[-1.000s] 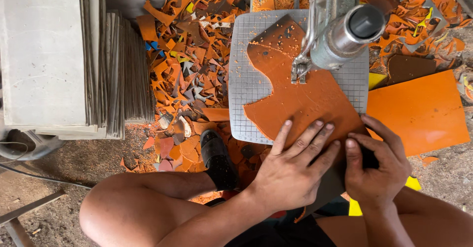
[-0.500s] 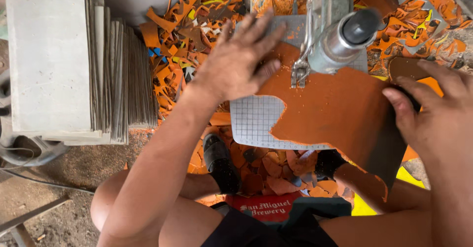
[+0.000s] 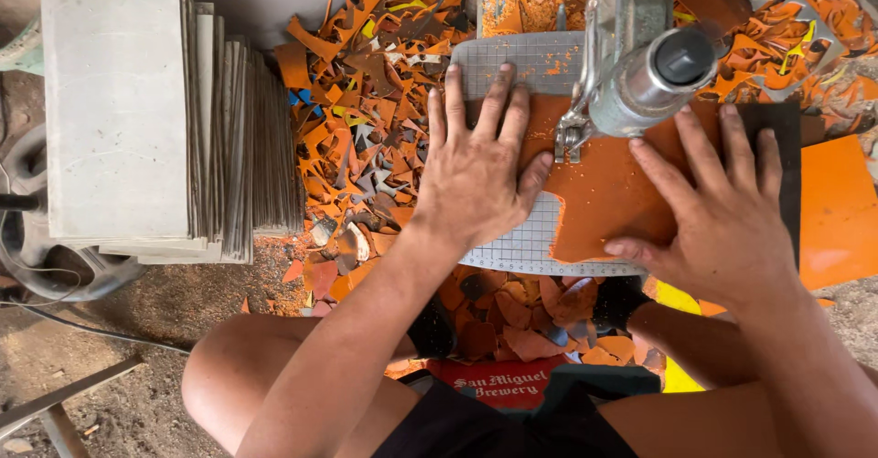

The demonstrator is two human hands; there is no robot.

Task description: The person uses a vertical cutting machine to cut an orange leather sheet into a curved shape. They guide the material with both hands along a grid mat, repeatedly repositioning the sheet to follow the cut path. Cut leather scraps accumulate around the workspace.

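Since half a second ago both hands have come down flat: my left hand [image 3: 476, 170], which was lifted over the far left part of the gridded tabletop [image 3: 526, 243], now presses on it and on the left edge of the orange sheet [image 3: 608, 207]; my right hand [image 3: 727, 211] has slid in from the right edge and lies spread on the sheet's right part. Fingers of both hands are open and splayed, palms down, gripping nothing, just pinning the sheet. It lies on the gridded tabletop under the grey saw head [image 3: 654, 69], with the blade clamp [image 3: 569, 138] touching down between my two hands, just beside my left index finger. A dark panel [image 3: 777, 147] sits under my right fingers at the sheet's right side. Left of the tabletop, a heap of orange offcuts [image 3: 366, 120] covers the floor; further left, a stack of grey tiles [image 3: 151, 120] stands on edge. More scraps lie near my knees. To do this well, I judge: keep even downward pressure on both sides so the sheet doesn't chatter, feed slowly, steer by turning the sheet with both palms, and keep the left fingertips off the blade line, which looks close.
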